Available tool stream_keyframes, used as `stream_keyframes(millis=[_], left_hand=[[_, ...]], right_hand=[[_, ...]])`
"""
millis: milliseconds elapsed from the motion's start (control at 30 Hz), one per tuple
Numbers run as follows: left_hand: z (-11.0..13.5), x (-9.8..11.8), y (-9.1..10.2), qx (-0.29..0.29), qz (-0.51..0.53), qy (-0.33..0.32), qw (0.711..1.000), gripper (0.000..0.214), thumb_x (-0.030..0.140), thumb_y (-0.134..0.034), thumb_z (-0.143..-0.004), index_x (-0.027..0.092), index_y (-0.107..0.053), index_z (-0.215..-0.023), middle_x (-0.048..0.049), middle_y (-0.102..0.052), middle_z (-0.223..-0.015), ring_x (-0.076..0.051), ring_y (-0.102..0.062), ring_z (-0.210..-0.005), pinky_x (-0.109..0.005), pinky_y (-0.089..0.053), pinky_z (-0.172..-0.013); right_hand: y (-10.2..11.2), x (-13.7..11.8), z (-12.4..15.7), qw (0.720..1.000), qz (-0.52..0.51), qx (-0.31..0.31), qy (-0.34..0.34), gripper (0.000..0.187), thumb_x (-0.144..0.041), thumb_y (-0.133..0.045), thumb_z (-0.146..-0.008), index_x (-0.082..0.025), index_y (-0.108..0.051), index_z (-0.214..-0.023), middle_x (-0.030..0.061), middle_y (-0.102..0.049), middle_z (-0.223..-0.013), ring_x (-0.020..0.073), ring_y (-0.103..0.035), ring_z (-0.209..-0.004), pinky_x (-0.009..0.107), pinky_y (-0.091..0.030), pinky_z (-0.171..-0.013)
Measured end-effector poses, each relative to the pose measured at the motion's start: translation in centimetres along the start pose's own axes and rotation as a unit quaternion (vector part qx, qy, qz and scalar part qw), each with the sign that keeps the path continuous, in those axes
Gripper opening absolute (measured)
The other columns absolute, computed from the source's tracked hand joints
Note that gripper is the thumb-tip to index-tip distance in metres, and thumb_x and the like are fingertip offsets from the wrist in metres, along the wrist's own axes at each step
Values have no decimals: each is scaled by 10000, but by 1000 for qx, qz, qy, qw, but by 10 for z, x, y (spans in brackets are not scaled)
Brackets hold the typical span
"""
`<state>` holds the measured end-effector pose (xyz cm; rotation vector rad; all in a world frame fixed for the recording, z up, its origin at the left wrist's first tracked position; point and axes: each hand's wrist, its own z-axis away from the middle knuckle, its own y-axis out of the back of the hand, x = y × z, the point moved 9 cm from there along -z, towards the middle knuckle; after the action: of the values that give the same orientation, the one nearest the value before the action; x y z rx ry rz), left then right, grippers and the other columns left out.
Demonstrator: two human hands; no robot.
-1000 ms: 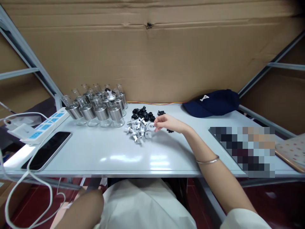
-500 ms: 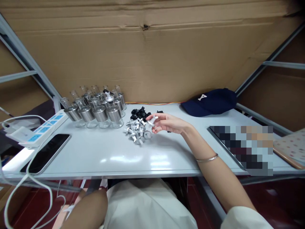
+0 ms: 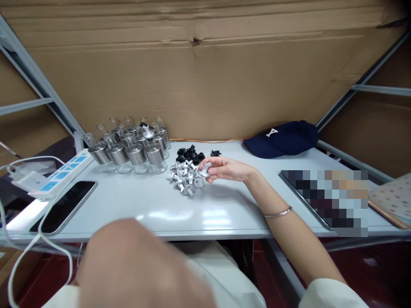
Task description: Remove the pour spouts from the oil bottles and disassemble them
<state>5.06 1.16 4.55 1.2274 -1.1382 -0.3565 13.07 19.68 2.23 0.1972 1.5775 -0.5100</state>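
My right hand [image 3: 226, 169] is above the table's middle, thumb and fingers pinched on a silver pour spout [image 3: 204, 170]. Just beside its fingertips lies a pile of similar silver pour spouts [image 3: 183, 179]. Behind that pile sit several small black plastic parts [image 3: 190, 155], and one more black part [image 3: 215, 153] lies apart to the right. My left hand [image 3: 144, 265] is a large blur close to the camera at the bottom; its fingers cannot be made out. Glass bottles with metal sleeves [image 3: 136, 154] stand in rows at the left, one topped by a black-and-silver pourer [image 3: 147, 131].
A power strip [image 3: 67, 171] with white cables and a phone [image 3: 66, 207] lie on the left. A navy cap [image 3: 284, 139] sits at the back right, a pixelated flat device [image 3: 308, 199] at the right. Cardboard [image 3: 205, 85] backs the table [image 3: 128, 214].
My left arm has come up from below the table edge into a large blur at the bottom. My right hand stays near the pile, its fingers drawn closer round the spout.
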Motion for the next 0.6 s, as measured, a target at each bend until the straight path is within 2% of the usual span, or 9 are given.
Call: stream_keyframes(millis=[100,133,167,200,300,433,600], left_hand=[[-60,-34,58,65,-5,-6,998,452,592,-440,-826,341,-540,-1188,-74,-614,-1084,-234,-586,-1009,-404,-525,-805],[-75,-45,76,121,-16,1,993,441,546,-459,-846,299,-522,-1206,-85,-604,-1092,-238,-569,-1031,-415,-509,-837],[-85,-55,89,171,-31,8,985,449,506,-494,-849,263,-495,-1226,-96,-584,-1119,-244,-545,-1068,-424,-488,-873],[-93,-62,94,197,-47,6,979,484,486,-546,-829,235,-472,-1236,-106,-565,-1139,-249,-528,-1086,-423,-475,-890],[-102,-75,87,232,-110,-11,966,547,444,-631,-783,188,-443,-1228,-127,-531,-1167,-254,-520,-1084,-417,-463,-898],[-94,-80,70,273,-180,-66,943,431,376,-572,-841,161,-448,-1194,-138,-533,-1169,-244,-525,-1080,-411,-457,-902],[-92,-85,64,302,-197,-95,928,381,382,-511,-877,163,-450,-1182,-137,-550,-1163,-225,-547,-1061,-368,-476,-862]], right_hand=[[-5,0,1,999,-16,-28,5,212,-182,-663,-785,-155,-600,-986,0,-608,-873,75,-618,-707,229,-514,-701],[-7,0,1,999,-20,-38,7,202,-182,-658,-790,-157,-600,-982,2,-610,-879,77,-619,-707,238,-514,-709],[-8,0,1,999,-26,-45,8,194,-181,-653,-796,-157,-600,-981,4,-613,-886,78,-619,-709,246,-514,-717],[-10,-1,1,998,-32,-50,9,191,-179,-649,-800,-158,-598,-983,6,-616,-891,80,-620,-714,252,-514,-723],[-11,0,1,997,-47,-55,10,208,-173,-654,-797,-149,-596,-995,8,-619,-882,87,-623,-725,256,-514,-719],[-7,5,2,998,-45,-44,-2,213,-176,-653,-797,-131,-593,-996,19,-628,-874,101,-635,-737,259,-520,-716],[-5,8,3,999,-24,-40,-23,259,-211,-648,-802,-142,-562,-1036,19,-637,-879,108,-650,-727,283,-528,-739]])
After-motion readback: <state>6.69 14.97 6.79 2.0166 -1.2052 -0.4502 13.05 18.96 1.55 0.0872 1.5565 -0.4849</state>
